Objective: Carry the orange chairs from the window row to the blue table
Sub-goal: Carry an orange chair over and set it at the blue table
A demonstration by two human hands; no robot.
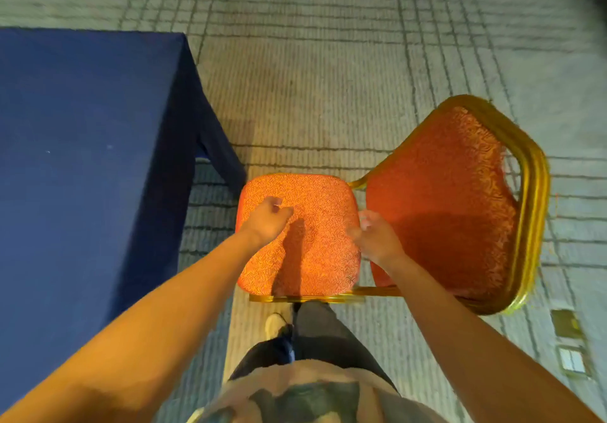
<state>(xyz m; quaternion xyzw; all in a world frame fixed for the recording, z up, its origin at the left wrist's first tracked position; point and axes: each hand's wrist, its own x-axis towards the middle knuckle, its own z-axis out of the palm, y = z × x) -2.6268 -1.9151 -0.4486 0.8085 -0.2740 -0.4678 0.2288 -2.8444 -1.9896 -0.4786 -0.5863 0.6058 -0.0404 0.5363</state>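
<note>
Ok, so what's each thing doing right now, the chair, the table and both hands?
orange chair: stands on the carpet beside the table's corner, its back turned away from the table; neither hand grips it.
blue table: covered with a blue cloth that hangs down its side.
left hand: loosely curled above the chair, holds nothing.
right hand: loosely curled over the chair, holds nothing.

The blue table ran off the left edge; the orange chair hid its own legs; the fingers of the right hand were blurred.
</note>
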